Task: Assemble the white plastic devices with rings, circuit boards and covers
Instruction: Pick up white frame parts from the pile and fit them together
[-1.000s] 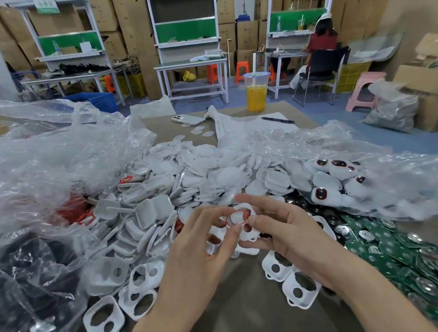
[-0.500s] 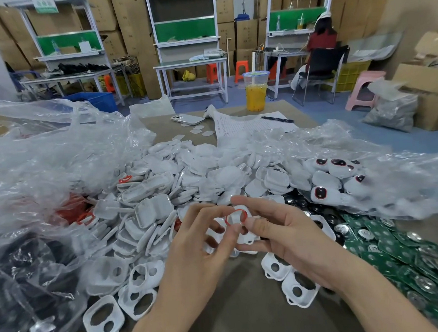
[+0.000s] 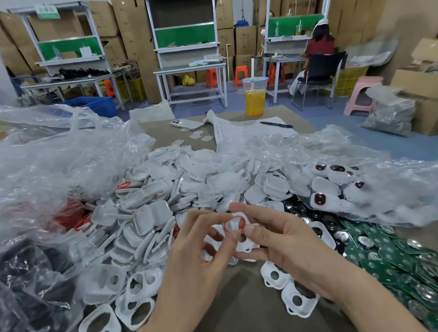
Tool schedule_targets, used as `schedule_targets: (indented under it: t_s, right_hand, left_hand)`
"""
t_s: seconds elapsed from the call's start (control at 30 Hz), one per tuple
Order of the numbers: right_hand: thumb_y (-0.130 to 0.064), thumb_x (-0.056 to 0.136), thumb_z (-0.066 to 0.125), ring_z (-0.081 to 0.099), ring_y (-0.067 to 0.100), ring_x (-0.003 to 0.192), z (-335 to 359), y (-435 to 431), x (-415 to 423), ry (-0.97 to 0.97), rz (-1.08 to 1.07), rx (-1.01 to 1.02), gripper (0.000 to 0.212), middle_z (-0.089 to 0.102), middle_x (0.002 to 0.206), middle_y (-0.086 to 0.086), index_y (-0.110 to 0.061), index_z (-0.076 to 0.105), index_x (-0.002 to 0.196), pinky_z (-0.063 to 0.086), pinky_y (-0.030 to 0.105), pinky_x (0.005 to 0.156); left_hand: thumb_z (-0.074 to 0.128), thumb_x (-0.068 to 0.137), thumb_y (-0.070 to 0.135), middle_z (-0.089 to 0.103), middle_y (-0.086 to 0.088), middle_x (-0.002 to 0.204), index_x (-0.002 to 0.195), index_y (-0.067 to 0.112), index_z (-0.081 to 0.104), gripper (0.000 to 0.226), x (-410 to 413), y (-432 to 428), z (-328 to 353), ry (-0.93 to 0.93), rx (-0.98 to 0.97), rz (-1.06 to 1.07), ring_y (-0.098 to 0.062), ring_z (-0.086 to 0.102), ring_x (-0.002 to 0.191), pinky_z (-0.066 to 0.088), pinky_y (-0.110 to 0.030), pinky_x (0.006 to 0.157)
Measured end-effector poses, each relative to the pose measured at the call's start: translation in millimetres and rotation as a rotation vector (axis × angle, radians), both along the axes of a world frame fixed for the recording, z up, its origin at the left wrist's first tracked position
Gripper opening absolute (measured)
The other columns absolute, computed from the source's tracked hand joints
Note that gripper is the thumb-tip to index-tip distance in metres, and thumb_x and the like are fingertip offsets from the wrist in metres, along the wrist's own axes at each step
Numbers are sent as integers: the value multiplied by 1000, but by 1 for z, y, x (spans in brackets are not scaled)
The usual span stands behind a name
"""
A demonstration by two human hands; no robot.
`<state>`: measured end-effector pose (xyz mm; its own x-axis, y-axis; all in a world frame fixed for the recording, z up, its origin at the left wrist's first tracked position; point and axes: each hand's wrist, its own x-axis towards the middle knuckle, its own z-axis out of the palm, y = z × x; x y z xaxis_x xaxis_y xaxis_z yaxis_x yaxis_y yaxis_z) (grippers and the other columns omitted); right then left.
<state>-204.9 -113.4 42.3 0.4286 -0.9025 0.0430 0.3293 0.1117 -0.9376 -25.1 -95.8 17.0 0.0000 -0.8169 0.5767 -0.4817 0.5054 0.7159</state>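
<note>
Above the table's middle, my left hand (image 3: pixel 200 254) and my right hand (image 3: pixel 286 243) meet on one white plastic shell (image 3: pixel 246 246) that carries a red ring (image 3: pixel 235 223). Both hands pinch the shell and ring with thumb and fingertips; the fingers hide most of the shell. Behind the hands lies a big heap of white covers (image 3: pixel 188 183). White shells with two holes (image 3: pixel 136 296) lie at the lower left and under my right wrist. Green circuit boards (image 3: pixel 397 255) are heaped at the right. Loose red rings (image 3: pixel 72 218) sit in a bag at the left.
Finished white devices with dark red-rimmed windows (image 3: pixel 326 185) lie in clear plastic at the right. Crumpled plastic bags (image 3: pixel 46 171) cover the left side. At the table's far edge are a cup of orange drink (image 3: pixel 255 99), a phone (image 3: pixel 187 124), a paper sheet and a pen (image 3: pixel 275 124). A person (image 3: pixel 319 44) sits at a far bench.
Both hands have stayed together on the shell and ring, with only slight shifts of the fingertips around the ring.
</note>
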Motion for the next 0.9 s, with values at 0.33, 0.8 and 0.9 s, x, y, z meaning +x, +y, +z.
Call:
schedule_targets:
  t_s: [0.33,0.8,0.9]
  right_hand:
    - [-13,89,66,69,29,113,3,0,2,-19,-10,30,32,71,121,17,-14,73,121,61,37,80]
    - [-12,86,68,69,30,113,1,-1,4,-64,-26,39,35,71,121,17,-10,72,122,61,38,81]
    - [-12,87,67,68,30,114,0,-2,3,-74,-14,38,34,70,121,17,-11,72,121,60,38,82]
  left_hand:
    - [65,90,52,60,12,112,108,47,66,19,0,-1,0,22,11,-16,-11,66,92,51,-13,65]
    - [70,80,54,73,11,91,101,42,71,24,-3,2,2,228,181,-90,-11,71,79,53,-17,65]
    - [71,77,57,74,8,89,99,43,72,27,-4,2,3,268,221,-99,-16,72,75,60,-30,67]
